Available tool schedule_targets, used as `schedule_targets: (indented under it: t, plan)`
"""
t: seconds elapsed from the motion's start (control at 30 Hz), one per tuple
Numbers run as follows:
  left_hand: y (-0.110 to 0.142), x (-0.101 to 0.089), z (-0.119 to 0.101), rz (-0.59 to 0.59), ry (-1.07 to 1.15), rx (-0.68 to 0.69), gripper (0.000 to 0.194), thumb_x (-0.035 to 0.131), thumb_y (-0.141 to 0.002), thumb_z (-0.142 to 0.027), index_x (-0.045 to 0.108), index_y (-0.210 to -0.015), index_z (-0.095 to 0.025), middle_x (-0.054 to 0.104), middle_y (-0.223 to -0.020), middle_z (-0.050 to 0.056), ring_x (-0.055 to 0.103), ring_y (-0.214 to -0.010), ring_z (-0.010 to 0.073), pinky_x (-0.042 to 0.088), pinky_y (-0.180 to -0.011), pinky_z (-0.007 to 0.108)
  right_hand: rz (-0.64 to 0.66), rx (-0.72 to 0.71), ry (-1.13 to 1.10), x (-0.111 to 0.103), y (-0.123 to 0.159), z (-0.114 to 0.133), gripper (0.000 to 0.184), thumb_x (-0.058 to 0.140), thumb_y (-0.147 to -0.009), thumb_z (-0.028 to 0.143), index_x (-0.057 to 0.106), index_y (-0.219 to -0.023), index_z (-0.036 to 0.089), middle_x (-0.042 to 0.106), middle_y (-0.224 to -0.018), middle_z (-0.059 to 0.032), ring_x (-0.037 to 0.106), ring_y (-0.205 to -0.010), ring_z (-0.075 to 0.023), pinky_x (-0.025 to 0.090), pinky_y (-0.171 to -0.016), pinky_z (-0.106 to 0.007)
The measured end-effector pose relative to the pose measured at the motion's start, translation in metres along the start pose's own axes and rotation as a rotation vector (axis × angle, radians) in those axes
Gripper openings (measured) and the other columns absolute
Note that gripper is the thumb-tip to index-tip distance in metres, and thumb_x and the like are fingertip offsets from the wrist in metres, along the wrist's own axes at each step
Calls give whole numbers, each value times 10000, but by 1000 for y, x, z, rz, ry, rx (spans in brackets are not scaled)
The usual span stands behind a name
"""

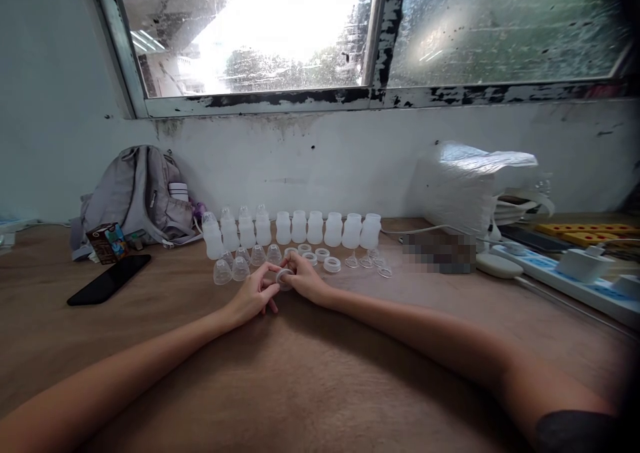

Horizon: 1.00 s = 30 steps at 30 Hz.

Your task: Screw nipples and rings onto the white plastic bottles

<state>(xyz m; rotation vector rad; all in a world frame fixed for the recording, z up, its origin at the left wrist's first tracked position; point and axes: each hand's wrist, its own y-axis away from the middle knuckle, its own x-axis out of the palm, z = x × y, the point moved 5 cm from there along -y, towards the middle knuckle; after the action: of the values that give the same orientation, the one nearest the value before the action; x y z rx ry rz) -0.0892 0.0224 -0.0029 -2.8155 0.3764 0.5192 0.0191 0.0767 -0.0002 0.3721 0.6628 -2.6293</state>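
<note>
Translucent ring [284, 286] in the fingers of both hands, low over the middle of a brown wooden table [320, 386] that fills most of the view. Behind the table, a window [300, 33] with a flaking frame is set in a pale wall [310, 166]. Next in size come a grey backpack [130, 186] by the wall at the left and a shiny plastic bag [465, 189] at the right. On the right side lies a white power strip [537, 266]; a dark phone [109, 281] lies at the left. Left hand [255, 294] and right hand [304, 277] meet at the ring, fingers bent nearly together, both gripping it; exactly which fingertips press on it is hard to make out. A small carton [104, 242] stands behind the phone. Beyond the hands, frosted bottles [315, 229] stand in a row, the four leftmost under clear tops. Clear domed covers [241, 268] sit beside the left hand, white collars [332, 264] just beyond the right, and thin clear discs [385, 273] farther right.
</note>
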Motion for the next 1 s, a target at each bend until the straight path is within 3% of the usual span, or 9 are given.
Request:
schedule_targets:
  t: [0.23, 0.5, 0.73, 1.0]
  plan:
    - [-1, 1, 0, 4, -5, 10, 271, 475, -790, -313, 431, -1017, -173, 590, -646, -11, 578, -415, 98, 319, -304, 116, -7, 16, 6, -1, 0, -2, 138, 507, -609, 144, 439, -720, 191, 367, -527, 77, 333, -485, -90, 247, -437, -204]
    - [0, 1, -2, 11, -16, 3, 247, 472, -792, -290, 442, -1011, -181, 577, -604, -40, 421, -270, 26, 253, -275, 109, 1, 43, 6, -2, -3, -9, 146, 537, -605, 149, 460, -721, 190, 343, -511, 85, 323, -469, -85, 236, -431, -203]
    - [-9, -1, 15, -39, 204, -158, 443, 532, -753, -388, 390, -1125, -195, 622, -850, 58, 551, -351, 69, 315, -268, 117, -35, 46, 14, -4, -5, -17, 101, 555, -672, 220, 491, -739, 180, 469, -586, 46, 435, -540, -100, 332, -495, -215]
    - [-9, -5, 17, -81, 253, -175, 543, 577, -736, -411, 398, -1201, -196, 626, -911, 101, 585, -390, 96, 346, -274, 134, -19, 28, 17, -4, -3, -14, 144, 571, -682, 227, 494, -797, 184, 479, -603, 50, 445, -519, -93, 360, -480, -214]
